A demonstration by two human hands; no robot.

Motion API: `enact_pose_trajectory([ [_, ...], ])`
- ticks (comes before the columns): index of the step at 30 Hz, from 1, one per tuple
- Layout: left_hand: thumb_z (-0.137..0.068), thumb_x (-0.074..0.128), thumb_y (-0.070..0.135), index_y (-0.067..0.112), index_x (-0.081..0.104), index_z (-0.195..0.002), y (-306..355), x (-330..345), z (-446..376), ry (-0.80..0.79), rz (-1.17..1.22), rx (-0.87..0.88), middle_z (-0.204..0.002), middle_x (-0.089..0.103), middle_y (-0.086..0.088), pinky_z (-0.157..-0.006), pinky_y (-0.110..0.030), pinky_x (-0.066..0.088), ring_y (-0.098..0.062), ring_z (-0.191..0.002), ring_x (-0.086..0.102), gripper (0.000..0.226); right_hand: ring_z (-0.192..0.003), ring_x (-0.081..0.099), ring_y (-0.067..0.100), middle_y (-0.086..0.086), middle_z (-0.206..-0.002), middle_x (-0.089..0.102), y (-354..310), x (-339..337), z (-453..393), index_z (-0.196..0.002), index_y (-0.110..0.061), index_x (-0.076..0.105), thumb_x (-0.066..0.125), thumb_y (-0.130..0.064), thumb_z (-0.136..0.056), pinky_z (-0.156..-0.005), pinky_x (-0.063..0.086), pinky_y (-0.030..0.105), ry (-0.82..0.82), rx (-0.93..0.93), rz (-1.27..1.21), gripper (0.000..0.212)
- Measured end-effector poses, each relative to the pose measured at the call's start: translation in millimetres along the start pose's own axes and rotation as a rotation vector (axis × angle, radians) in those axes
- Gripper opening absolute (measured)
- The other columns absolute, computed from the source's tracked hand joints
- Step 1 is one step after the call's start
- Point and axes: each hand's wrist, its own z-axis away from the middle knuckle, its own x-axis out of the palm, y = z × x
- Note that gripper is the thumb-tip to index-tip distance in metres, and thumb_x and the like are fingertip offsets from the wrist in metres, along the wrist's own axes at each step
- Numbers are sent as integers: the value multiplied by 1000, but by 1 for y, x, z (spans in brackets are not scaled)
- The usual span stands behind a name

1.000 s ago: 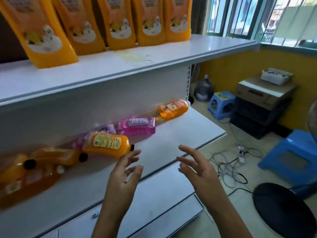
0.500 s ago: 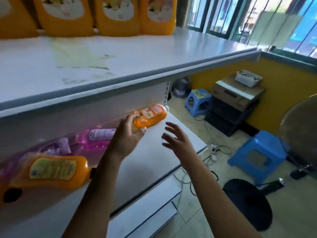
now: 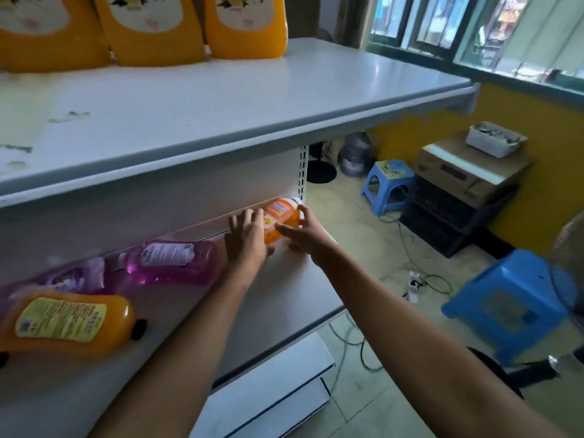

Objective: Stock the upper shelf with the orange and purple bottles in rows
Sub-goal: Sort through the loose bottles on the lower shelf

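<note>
Bottles of orange and purple liquid lie on their sides on the lower shelf (image 3: 284,279), and I go from the nearest to the farthest. Closest to me is a big orange bottle (image 3: 68,324) with a yellow label and a black cap; it looks full, so I judge it heavy, with smooth plastic that may slip, and I would take it around the narrow waist. Behind it is a purple bottle (image 3: 68,276), blurred, and just beside that a pink-purple bottle (image 3: 175,262) with clear walls, stiff enough to squeeze a little. Farther, at the end of the shelf, my left hand (image 3: 248,238) rests with curled fingers on the base side of the small orange bottle (image 3: 279,218), and my right hand (image 3: 303,230) pinches it near the white cap. This one seems light, one hand around the body should be enough. The upper shelf (image 3: 284,90) has much bare surface, with large orange packs (image 3: 246,23) standing at the back.
</note>
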Motion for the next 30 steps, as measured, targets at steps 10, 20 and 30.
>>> enact_pose_trajectory([
  [10,-79,77,45,17,28,-152,33,-3,89,-34,270,-170,-147,32,-7,-106,-42,41,-28,-125,44,93,-106,66,29,15,-125,60,9,-14,22,-137,-17,48,80,-16,-83,-80,61,38,-149,-117,25,63],
  [20,-60,83,57,58,27,-132,36,-17,142,-111,794,-146,-120,51,39,-82,-8,48,8,-110,56,91,-109,66,29,16,-124,62,4,-30,96,-132,-12,56,52,24,-86,-79,58,36,-371,-241,-267,58],
  [30,-65,82,57,55,44,-122,-20,-91,229,-26,1107,-264,-109,60,37,-64,-10,53,9,-98,64,69,-117,64,30,4,-126,65,-15,48,192,-121,-32,68,71,-8,-81,-88,59,51,-352,-222,-349,47],
])
